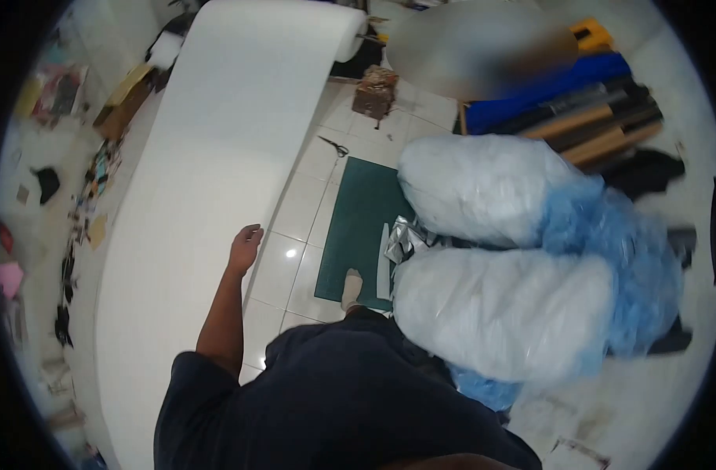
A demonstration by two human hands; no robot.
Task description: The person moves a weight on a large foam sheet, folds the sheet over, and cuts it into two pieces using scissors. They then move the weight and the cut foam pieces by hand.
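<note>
Dark cloth of the wearer's shirt fills the bottom of the view, its left sleeve ending above a bare forearm. From there the left hand reaches forward over the right-hand edge of a long white sheet, fingers loosely bent and not closed on anything; whether it touches the sheet, I cannot tell. As for the right hand, it is out of view, so its grip cannot be told. Spread down the left of the view, the sheet runs from a thick white roll at the far end. Beside it shows a tiled floor, where black-bladed scissors lie near the far end of a green mat. One foot in a pale sock stands on that mat, next to a narrow white strip and a crumpled silvery piece. Two bulky bundles in clear wrapping lie to the right, with blue plastic at their outer ends. Farther off, a brown block sits on the tiles, and long brown pieces lie beside something bright blue.
</note>
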